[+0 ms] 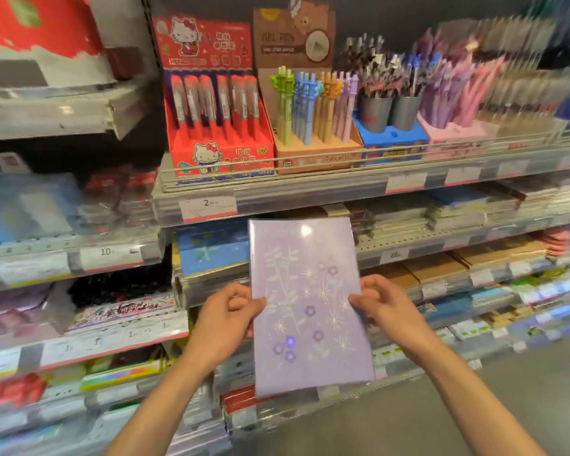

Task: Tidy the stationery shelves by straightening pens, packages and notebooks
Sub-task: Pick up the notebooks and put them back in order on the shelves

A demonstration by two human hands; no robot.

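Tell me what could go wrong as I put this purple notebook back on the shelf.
1. The purple notebook is in glossy wrap and held only at its side edges by the left hand and right hand, so it might slip.
2. The shelf edge and price tag sit just above its top, and a corner could catch there.
3. The blue notebook lies right behind it; pushing in carelessly may skew that stack.
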